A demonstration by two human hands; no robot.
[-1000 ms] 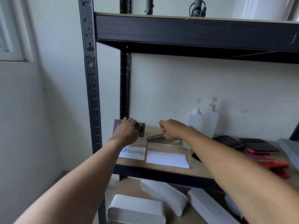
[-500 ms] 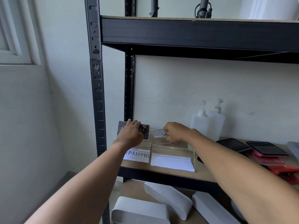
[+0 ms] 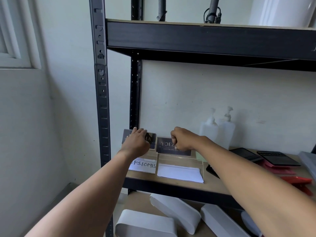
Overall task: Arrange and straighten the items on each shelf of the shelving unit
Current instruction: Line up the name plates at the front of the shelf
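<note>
My right hand [image 3: 183, 138] pinches the dark name card [image 3: 172, 147] by its top edge; left hand [image 3: 137, 141] rests flat on the neighbouring card [image 3: 152, 139]. Both look light, stiff, slick; edges grip best.

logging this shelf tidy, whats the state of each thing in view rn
left hand: fingers laid over the left card
right hand: pinching the right card
left card: upright
right card: upright, text facing out
clear stands: side by side at the shelf front
pump bottles: upright by the wall
</note>
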